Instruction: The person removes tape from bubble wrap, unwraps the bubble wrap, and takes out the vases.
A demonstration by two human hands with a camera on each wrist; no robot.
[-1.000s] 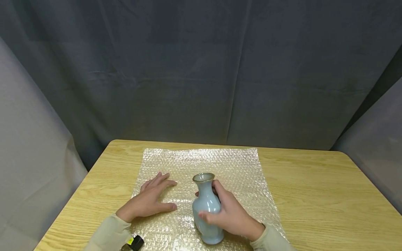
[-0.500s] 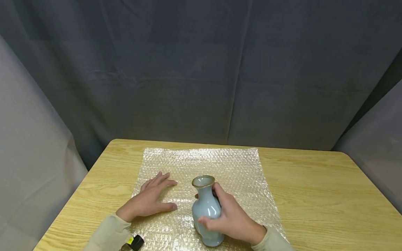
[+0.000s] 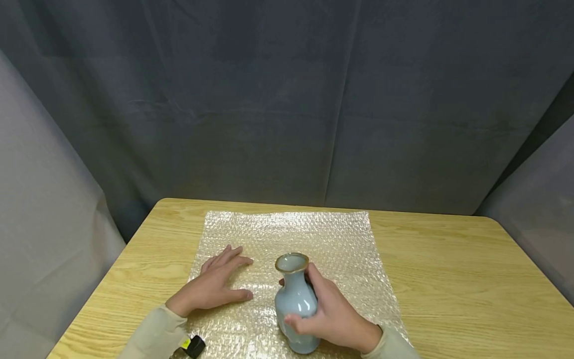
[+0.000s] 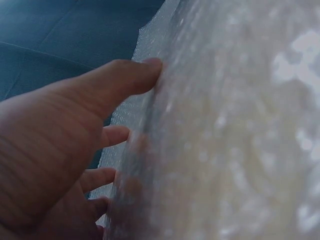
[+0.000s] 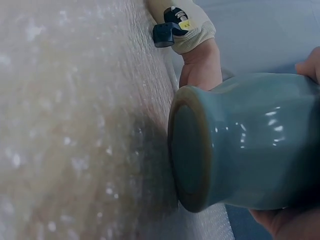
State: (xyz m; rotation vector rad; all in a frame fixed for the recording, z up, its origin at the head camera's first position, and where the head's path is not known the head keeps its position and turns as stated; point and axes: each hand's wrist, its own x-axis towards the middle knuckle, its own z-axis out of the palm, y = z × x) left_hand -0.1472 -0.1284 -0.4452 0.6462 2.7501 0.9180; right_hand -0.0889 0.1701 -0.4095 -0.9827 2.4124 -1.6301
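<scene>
My right hand [image 3: 334,316] grips a pale blue glazed vase [image 3: 293,299] with a brown rim, thumb across the near side and fingers wrapped behind. The vase's mouth faces up and tips toward me. In the right wrist view the underside of the vase [image 5: 250,145] shows, its foot ring close over the bubble wrap [image 5: 95,125]. To the left, my left hand [image 3: 213,286] rests on the bubble wrap [image 3: 332,239] with fingers spread and holds nothing. Its thumb and fingertips touch the sheet in the left wrist view, where the hand [image 4: 60,135] fills the left side.
The bubble wrap lies flat over the middle of a wooden table [image 3: 471,279]. A small black camera [image 3: 195,347] sits at my left wrist. Beyond the table's far edge hangs a dark curtain [image 3: 251,124], with pale cloth [image 3: 45,199] at the left side.
My right hand has tipped the vase so its mouth opens more toward me, and both have come slightly nearer. The left hand has stayed in place.
</scene>
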